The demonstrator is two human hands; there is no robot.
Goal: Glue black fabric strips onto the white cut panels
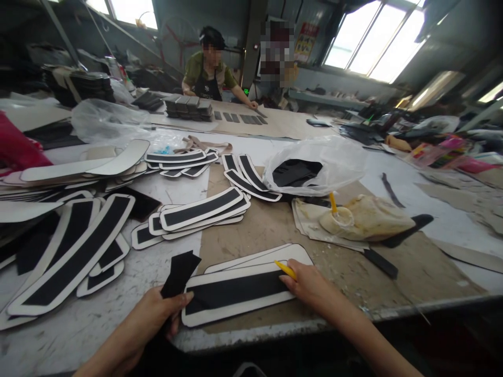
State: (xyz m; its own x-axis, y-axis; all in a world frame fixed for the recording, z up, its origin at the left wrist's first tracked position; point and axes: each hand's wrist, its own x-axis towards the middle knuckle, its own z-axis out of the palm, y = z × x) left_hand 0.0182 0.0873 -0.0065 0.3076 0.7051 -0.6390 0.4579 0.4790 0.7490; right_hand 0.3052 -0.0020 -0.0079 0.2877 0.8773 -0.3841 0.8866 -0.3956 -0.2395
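My left hand (pixel 167 309) is closed on black strips (pixel 181 269) that stick up from its grip, its thumb at the left end of a white-edged piece. My right hand (pixel 301 280) is closed round a yellow tool (pixel 285 269), held over the right end of that piece. The white-edged piece (pixel 236 293) has a black strip along its middle and lies near the table's front edge. Behind it are plain white pieces (pixel 267 256), partly covered.
Stacked curved pieces (pixel 202 209) lie behind and to the left. A clear bag with black material (pixel 298 175) stands at the middle back. A yellowish glue-stained bag (pixel 365 217) and a black-bladed tool (pixel 381 263) lie right. A person (pixel 210 68) works across the table.
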